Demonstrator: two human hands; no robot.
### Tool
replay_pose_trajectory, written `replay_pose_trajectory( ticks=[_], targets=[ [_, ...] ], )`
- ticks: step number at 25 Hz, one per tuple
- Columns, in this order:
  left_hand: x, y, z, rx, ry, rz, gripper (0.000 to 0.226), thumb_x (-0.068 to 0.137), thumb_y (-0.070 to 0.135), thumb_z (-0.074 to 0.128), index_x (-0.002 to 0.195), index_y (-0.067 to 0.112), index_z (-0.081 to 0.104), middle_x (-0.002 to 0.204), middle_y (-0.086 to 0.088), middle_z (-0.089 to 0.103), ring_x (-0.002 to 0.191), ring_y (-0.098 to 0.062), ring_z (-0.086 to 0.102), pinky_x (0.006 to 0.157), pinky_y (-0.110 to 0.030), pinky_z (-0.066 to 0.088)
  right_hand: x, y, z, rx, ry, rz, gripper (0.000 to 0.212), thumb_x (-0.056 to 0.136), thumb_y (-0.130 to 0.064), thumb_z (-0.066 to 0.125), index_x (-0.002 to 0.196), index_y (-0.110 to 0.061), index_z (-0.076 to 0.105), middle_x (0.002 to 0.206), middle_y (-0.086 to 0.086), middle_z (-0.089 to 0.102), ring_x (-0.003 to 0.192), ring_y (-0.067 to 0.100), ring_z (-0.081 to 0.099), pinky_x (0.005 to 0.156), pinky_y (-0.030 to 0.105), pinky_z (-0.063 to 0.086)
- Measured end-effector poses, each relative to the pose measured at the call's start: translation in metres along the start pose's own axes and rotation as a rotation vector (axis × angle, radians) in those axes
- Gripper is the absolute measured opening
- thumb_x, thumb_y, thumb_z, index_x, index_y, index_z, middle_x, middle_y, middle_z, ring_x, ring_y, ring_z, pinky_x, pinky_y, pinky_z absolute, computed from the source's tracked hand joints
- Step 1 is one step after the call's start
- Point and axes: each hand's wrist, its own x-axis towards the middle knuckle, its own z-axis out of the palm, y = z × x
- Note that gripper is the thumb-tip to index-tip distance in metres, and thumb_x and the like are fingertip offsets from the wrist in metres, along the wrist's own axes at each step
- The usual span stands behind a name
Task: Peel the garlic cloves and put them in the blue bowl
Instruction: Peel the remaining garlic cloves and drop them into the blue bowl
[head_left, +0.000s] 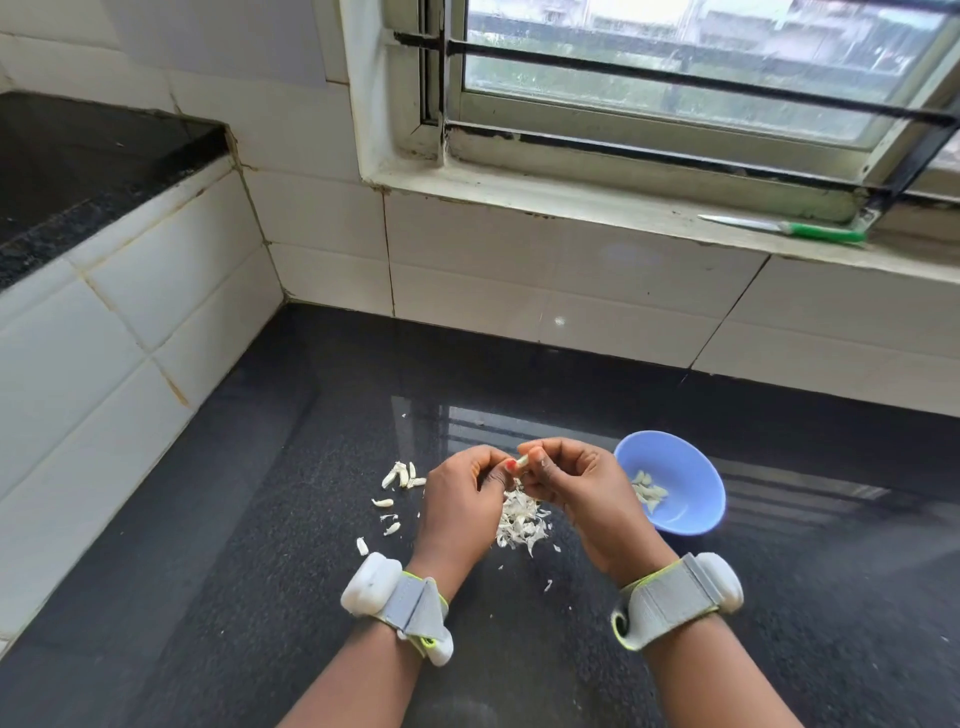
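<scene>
While both hands meet above the dark counter (260, 519), a single garlic clove (522, 460) sits pinched between them, held up off the surface. Left hand (460, 499): fingers curled in, thumb with a red nail against the clove's near end. Right hand (574, 483): fingers curled, fingertips gripping the clove's other end. Both hands grasping the same clove; whether its skin is partly off, cannot tell.

Blue bowl (691, 499) stands on the counter just right of the right hand, its left rim hidden behind that hand. A few peeled cloves (647, 488) lie inside, toward the left part of the bowl.

Pile of papery skins (519, 522) on the counter directly under the hands, with small scraps scattered nearer the person. Left of the left hand, a loose group of unpeeled cloves (402, 474) at the far side, and several single ones trailing nearer, apart from each other.

Each wrist carries a grey strap with a white device: left band (400, 605), right band (675, 597).

Far right, on the window sill (519, 200), a knife with a green handle (784, 227) lies flat, blade pointing left. White tiled wall (467, 270) behind the counter; a raised dark ledge (78, 156) at far left
</scene>
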Motion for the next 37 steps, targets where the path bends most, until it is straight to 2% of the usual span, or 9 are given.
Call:
replay_pose_trajectory(
  ticks=[4, 8, 11, 16, 20, 24, 28, 32, 37],
  targets=[
    [-0.002, 0.0, -0.002, -0.017, -0.023, -0.031, 0.012, 0.089, 0.023, 0.062, 0.083, 0.017, 0.071, 0.07, 0.005, 0.068, 0.067, -0.009, 0.063, 0.064, -0.028, 0.052, -0.001, 0.002, -0.001, -0.08, 0.057, -0.045, 0.012, 0.089, -0.003, 0.064, 0.097, -0.006, 0.073, 0.082, 0.012, 0.074, 0.077, 0.017, 0.068, 0.072, 0.028, 0.057],
    [-0.003, 0.004, -0.004, 0.095, -0.006, 0.035, 0.009, 0.087, 0.023, 0.064, 0.088, 0.02, 0.073, 0.079, 0.008, 0.069, 0.071, -0.004, 0.062, 0.064, -0.017, 0.049, -0.002, -0.002, 0.0, -0.22, 0.1, -0.096, 0.011, 0.087, -0.004, 0.069, 0.092, -0.011, 0.075, 0.078, 0.009, 0.075, 0.074, 0.016, 0.07, 0.07, 0.027, 0.059],
    [-0.003, 0.008, -0.005, 0.119, 0.013, 0.052, 0.01, 0.085, 0.023, 0.067, 0.089, 0.019, 0.075, 0.08, 0.008, 0.072, 0.071, -0.003, 0.063, 0.066, -0.018, 0.049, -0.001, -0.003, 0.001, -0.285, 0.113, -0.116, 0.011, 0.086, -0.006, 0.071, 0.09, -0.015, 0.076, 0.076, 0.007, 0.075, 0.073, 0.017, 0.072, 0.069, 0.028, 0.059],
    [-0.003, 0.014, -0.007, 0.115, 0.038, 0.007, 0.011, 0.085, 0.024, 0.067, 0.082, 0.018, 0.076, 0.067, 0.007, 0.069, 0.058, 0.0, 0.058, 0.057, -0.015, 0.043, -0.002, -0.003, 0.002, -0.197, 0.073, -0.097, 0.017, 0.084, 0.0, 0.07, 0.096, -0.012, 0.074, 0.084, 0.009, 0.076, 0.082, 0.022, 0.074, 0.072, 0.028, 0.059],
    [-0.003, 0.016, -0.008, 0.091, 0.05, -0.03, 0.01, 0.083, 0.022, 0.068, 0.077, 0.019, 0.075, 0.056, 0.013, 0.062, 0.062, 0.002, 0.059, 0.055, -0.015, 0.043, -0.002, -0.003, 0.003, -0.129, 0.044, -0.081, 0.022, 0.083, 0.005, 0.07, 0.097, -0.01, 0.074, 0.088, 0.01, 0.076, 0.084, 0.021, 0.073, 0.074, 0.026, 0.058],
    [-0.002, 0.015, -0.008, 0.081, 0.053, -0.043, 0.009, 0.083, 0.02, 0.068, 0.076, 0.018, 0.073, 0.056, 0.015, 0.059, 0.059, 0.007, 0.056, 0.051, -0.01, 0.04, -0.003, -0.004, 0.002, -0.046, 0.02, -0.042, 0.023, 0.084, 0.002, 0.069, 0.104, -0.008, 0.071, 0.088, 0.011, 0.073, 0.083, 0.021, 0.071, 0.077, 0.03, 0.059],
    [-0.001, 0.014, -0.007, 0.088, 0.061, -0.033, 0.01, 0.083, 0.021, 0.068, 0.075, 0.018, 0.072, 0.059, 0.011, 0.062, 0.056, 0.0, 0.056, 0.052, -0.012, 0.039, -0.004, -0.002, 0.001, 0.034, 0.003, -0.003, 0.017, 0.084, -0.003, 0.068, 0.1, -0.007, 0.071, 0.089, 0.014, 0.073, 0.086, 0.023, 0.07, 0.08, 0.033, 0.058],
    [-0.001, 0.014, -0.005, 0.114, 0.051, 0.003, 0.01, 0.083, 0.022, 0.068, 0.076, 0.017, 0.072, 0.064, 0.008, 0.063, 0.057, -0.002, 0.054, 0.053, -0.011, 0.038, -0.002, -0.003, 0.003, -0.028, 0.062, -0.01, 0.012, 0.081, -0.001, 0.072, 0.092, -0.007, 0.07, 0.085, 0.014, 0.071, 0.079, 0.021, 0.069, 0.071, 0.029, 0.058],
    [0.001, 0.014, -0.005, 0.113, 0.068, -0.011, 0.009, 0.084, 0.021, 0.068, 0.077, 0.017, 0.071, 0.063, 0.01, 0.062, 0.056, 0.0, 0.054, 0.051, -0.008, 0.038, -0.002, -0.005, 0.005, -0.066, 0.077, -0.027, 0.019, 0.083, 0.001, 0.071, 0.1, -0.007, 0.069, 0.09, 0.014, 0.074, 0.079, 0.018, 0.071, 0.066, 0.026, 0.058]
  ],
)
